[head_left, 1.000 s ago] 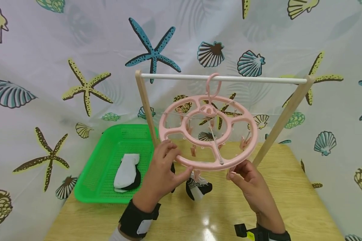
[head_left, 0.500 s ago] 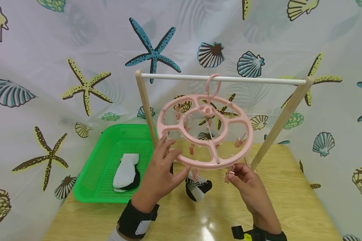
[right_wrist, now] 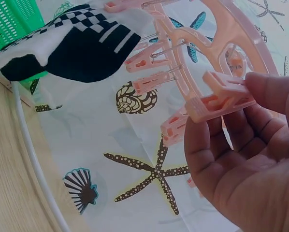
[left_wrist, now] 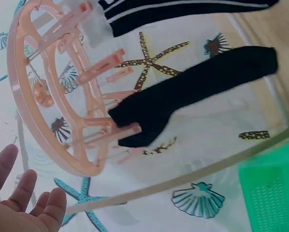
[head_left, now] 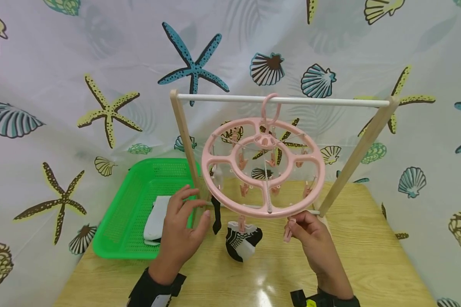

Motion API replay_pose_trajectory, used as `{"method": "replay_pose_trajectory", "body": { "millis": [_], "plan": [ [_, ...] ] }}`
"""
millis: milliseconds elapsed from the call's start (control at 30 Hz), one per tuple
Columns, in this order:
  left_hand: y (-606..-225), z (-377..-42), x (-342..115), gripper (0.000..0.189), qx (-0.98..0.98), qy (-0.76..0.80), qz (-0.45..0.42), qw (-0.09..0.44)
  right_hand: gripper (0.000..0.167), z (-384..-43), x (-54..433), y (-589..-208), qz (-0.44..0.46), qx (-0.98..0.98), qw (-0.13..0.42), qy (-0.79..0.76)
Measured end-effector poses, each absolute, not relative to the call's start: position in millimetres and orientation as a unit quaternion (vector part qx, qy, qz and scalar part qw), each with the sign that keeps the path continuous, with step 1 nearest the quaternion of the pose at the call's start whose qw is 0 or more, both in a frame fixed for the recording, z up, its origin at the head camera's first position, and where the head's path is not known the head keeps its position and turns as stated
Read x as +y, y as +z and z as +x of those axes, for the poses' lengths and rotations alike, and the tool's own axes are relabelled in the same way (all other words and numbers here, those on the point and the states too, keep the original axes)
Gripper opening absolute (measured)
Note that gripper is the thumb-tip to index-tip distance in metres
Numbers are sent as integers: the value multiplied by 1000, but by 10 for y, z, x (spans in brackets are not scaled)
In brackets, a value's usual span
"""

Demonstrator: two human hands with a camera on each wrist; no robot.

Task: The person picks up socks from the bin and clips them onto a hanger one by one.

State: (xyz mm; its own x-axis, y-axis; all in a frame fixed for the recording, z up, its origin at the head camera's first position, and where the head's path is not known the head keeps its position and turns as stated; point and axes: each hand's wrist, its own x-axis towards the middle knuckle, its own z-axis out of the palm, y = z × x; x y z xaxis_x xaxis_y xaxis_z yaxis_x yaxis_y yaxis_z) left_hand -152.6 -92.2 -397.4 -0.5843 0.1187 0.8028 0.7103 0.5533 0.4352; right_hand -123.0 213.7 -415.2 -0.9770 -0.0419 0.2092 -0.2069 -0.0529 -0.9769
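A round pink clip hanger (head_left: 266, 211) hangs by its hook from the white rod. At its front right, my right hand (head_left: 311, 232) pinches a pink clothespin (right_wrist: 222, 96) between thumb and fingers. My left hand (head_left: 182, 228) is off the ring with fingers spread, in front of the green basket, holding nothing. A black-and-white patterned sock (head_left: 243, 243) hangs from a clip at the front of the ring. A plain black sock (left_wrist: 197, 94) hangs from another clip on the left side. Inside the basket lies a white sock (head_left: 156, 224), partly covered by my left hand.
The green basket (head_left: 103, 238) stands on the wooden table (head_left: 369, 256) at left. Wooden posts (head_left: 359, 157) carry the white rod (head_left: 330, 101). Several spare clothespins (head_left: 244, 189) dangle under the ring. A curtain with shells and starfish (head_left: 111, 55) hangs behind.
My left hand has let go of the ring and moved left and down toward the basket. The ring has turned a little, bringing the patterned sock left. My right hand still pinches the clothespin.
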Motion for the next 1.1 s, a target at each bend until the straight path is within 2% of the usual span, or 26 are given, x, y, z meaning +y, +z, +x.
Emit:
{"method": "replay_pose_trajectory", "body": {
  "millis": [233,400,500,600,767,833,1000,1100],
  "plan": [
    [-4123,-1612,-1227,12,-817,-382,-210,377,12,-1184,2101,-4135,104,-681,60,723],
    [-4110,-1880,-1564,9,-833,-327,-190,404,14,-1176,2098,-4162,114,-676,66,725],
    [-4128,-2093,-1787,11,-857,-299,-171,383,19,-1179,2096,-4173,115,-677,68,724],
    [-4203,-2305,-1980,16,-898,-276,-139,312,22,-1176,2094,-4168,110,-682,69,719],
    [-4367,-2607,-2149,33,-963,-220,-88,127,17,-1175,2105,-4161,85,-689,81,715],
    [-4431,-2702,-2172,36,-975,-191,-86,70,15,-1178,2108,-4168,74,-689,86,716],
    [-4596,-2843,-2203,27,-987,-143,-69,-31,19,-1186,2103,-4187,61,-686,82,720],
    [-4707,-2860,-2223,32,-988,-127,-32,-80,22,-1180,2101,-4187,54,-689,80,719]
  ]
}}
